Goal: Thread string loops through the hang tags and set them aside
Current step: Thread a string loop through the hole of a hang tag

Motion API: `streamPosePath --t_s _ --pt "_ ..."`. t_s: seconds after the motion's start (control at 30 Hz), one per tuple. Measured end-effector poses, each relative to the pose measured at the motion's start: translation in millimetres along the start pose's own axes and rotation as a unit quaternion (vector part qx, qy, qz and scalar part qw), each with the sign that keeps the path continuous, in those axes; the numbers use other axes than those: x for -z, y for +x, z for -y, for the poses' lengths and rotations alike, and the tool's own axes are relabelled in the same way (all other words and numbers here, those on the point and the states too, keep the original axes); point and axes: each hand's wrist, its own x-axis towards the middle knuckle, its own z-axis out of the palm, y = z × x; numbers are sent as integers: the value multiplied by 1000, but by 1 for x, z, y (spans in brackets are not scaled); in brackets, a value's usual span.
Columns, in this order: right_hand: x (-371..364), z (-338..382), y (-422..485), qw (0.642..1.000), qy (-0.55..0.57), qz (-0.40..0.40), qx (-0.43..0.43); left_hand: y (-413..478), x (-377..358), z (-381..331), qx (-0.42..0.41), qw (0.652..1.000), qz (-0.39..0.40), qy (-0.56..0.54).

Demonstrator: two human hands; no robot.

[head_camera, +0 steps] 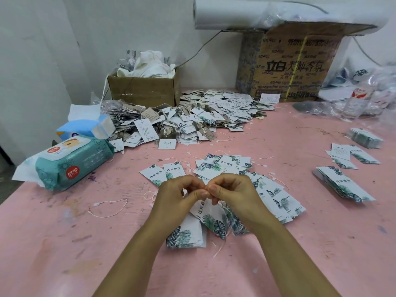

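My left hand (179, 195) and my right hand (234, 192) meet at the fingertips above the pink table (64, 243), pinching a thin white string between them. A white hang tag with green leaf print (211, 219) dangles just under my fingers. Beneath it lies a small stack of the same tags (185, 234). More leaf-print tags (222, 166) are spread out beyond my hands. A loose string loop (109, 209) lies on the table to the left. Neat stacks of tags (342, 185) sit at the right.
A big heap of mixed tags with strings (192, 118) fills the back middle. Behind it stand a small open carton (143, 88) and a large printed carton (291, 63). A wet-wipes pack (68, 161) and a tissue pack (85, 127) lie left; plastic bags (364, 93) at back right.
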Motion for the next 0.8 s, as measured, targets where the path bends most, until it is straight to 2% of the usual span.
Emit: streamPosePath --t_s 0.53,0.63,0.73,0.8 --pt "-5 0 1 999 20 -23 21 0 2 -2 46 991 -29 -121" --pt "-2 -3 2 998 -63 -11 12 1 3 0 36 982 -44 -180" --pt "1 -5 0 980 -196 24 -18 3 5 0 36 967 -66 -242" --pt "1 -6 0 971 -231 54 -42 4 7 0 43 953 -81 -290"
